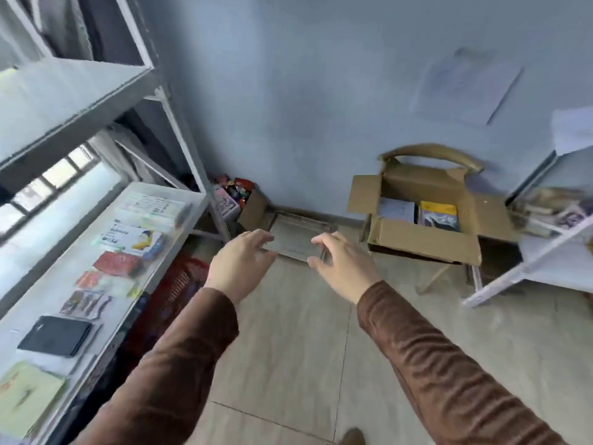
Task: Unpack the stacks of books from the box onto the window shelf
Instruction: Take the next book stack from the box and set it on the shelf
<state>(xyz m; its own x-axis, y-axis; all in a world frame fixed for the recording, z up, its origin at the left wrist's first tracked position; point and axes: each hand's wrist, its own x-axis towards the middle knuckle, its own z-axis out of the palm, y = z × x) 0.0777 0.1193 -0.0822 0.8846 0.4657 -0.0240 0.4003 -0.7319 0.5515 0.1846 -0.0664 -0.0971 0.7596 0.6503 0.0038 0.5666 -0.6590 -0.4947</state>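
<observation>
An open cardboard box [420, 239] rests on a chair at the right, against the wall. Inside it lie a pale book [396, 208] and a yellow-topped book [439, 216]. The white window shelf [41, 303] runs along the left and carries several books in a row, among them a black one [54, 335] and a red one [117, 264]. My left hand [240, 263] and my right hand [343, 264] are held out in mid-air over the floor, fingers apart, holding nothing. Both are left of the box and apart from it.
A metal tray [298, 239] lies on the floor by the wall, beyond my hands. A small box of bright items [237, 195] sits in the corner. A red crate [175, 284] stands under the shelf. A white rack with papers [545, 252] stands at the right.
</observation>
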